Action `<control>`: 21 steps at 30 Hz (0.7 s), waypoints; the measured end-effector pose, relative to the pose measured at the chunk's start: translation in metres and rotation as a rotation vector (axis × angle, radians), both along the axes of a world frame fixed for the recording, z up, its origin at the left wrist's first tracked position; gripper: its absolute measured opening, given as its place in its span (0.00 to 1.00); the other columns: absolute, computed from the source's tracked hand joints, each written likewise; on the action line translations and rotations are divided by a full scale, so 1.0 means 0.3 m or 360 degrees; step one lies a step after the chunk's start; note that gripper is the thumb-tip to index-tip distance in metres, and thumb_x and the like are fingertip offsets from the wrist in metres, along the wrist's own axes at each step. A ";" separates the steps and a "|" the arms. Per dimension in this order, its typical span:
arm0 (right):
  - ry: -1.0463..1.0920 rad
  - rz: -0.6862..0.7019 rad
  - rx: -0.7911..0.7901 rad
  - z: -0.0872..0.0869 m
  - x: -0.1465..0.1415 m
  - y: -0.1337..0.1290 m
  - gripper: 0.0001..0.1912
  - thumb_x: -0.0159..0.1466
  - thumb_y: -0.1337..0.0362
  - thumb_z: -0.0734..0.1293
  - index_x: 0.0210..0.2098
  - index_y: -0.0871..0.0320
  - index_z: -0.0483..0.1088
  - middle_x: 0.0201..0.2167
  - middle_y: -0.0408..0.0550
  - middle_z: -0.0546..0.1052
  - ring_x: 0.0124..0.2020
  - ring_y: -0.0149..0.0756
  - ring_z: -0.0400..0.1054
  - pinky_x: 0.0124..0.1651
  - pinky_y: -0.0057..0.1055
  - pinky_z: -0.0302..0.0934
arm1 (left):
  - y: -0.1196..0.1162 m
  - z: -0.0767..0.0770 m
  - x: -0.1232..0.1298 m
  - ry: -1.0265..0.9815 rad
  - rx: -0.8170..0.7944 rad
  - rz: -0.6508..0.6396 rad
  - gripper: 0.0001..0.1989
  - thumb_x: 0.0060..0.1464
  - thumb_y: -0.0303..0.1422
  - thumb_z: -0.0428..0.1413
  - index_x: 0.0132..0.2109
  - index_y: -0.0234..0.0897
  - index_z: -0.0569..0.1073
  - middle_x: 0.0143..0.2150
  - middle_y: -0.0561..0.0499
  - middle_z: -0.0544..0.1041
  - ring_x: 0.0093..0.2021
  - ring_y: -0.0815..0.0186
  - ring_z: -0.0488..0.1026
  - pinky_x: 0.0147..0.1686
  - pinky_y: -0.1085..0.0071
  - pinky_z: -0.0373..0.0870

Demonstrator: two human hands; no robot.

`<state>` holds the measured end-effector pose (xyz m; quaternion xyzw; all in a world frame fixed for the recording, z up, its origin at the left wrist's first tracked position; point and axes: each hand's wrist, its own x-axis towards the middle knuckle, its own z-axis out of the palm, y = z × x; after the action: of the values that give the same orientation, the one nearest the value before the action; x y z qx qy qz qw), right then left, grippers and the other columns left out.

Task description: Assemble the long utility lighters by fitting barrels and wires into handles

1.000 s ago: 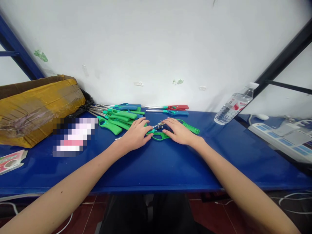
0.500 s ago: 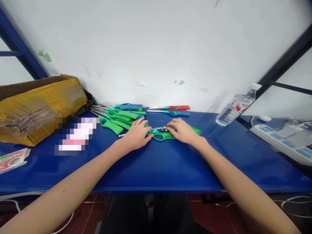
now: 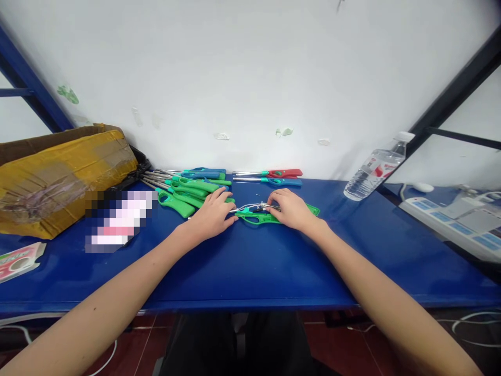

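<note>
A green long-nosed gas lighter [image 3: 254, 218] lies on the blue table with its handle shell opened, so the inner parts, a thin wire and a small metal piece, show. Over its metal tube rests my left hand [image 3: 211, 213], thumb and fingers closed about it near the trigger end; the tube's tip peeks out at the left. My right hand [image 3: 291, 209] bends over the handle half, thumb and fingertips pinching at the small metal piece [image 3: 264, 206] and the inner parts. What lies under the right palm is hidden.
Behind my left hand is a pile of green and blue lighters [image 3: 188, 190]. A red lighter [image 3: 285, 173] and a blue lighter [image 3: 284, 182] lie by the wall. A taped cardboard box [image 3: 70, 177] stands left; a water bottle [image 3: 373, 169] and a white power strip [image 3: 450, 224] are right.
My left hand has shifted slightly left along the lighter's tube, uncovering more of it near the trigger. The right hand stays at the inner parts; the view has moved a little.
</note>
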<state>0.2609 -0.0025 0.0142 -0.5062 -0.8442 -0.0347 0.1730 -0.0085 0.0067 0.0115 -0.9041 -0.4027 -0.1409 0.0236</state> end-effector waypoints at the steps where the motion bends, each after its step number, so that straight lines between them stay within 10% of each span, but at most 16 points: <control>1: 0.0001 -0.0018 0.0000 0.002 -0.001 -0.003 0.06 0.66 0.62 0.67 0.39 0.58 0.73 0.42 0.54 0.78 0.47 0.48 0.70 0.49 0.43 0.65 | 0.001 0.001 -0.002 -0.0003 -0.0008 -0.0005 0.13 0.60 0.37 0.57 0.47 0.35 0.78 0.61 0.37 0.68 0.69 0.42 0.54 0.64 0.44 0.59; 21: 0.0307 -0.0050 0.0277 0.020 -0.026 -0.021 0.14 0.71 0.56 0.60 0.43 0.56 0.75 0.40 0.52 0.81 0.42 0.45 0.74 0.45 0.40 0.66 | -0.006 -0.010 0.007 -0.0007 0.0033 -0.0029 0.18 0.68 0.37 0.45 0.49 0.32 0.76 0.56 0.38 0.72 0.67 0.46 0.58 0.65 0.47 0.60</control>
<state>0.2532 -0.0088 0.0201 -0.5034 -0.8093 -0.0616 0.2962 -0.0064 0.0050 0.0084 -0.9071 -0.3932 -0.1474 0.0307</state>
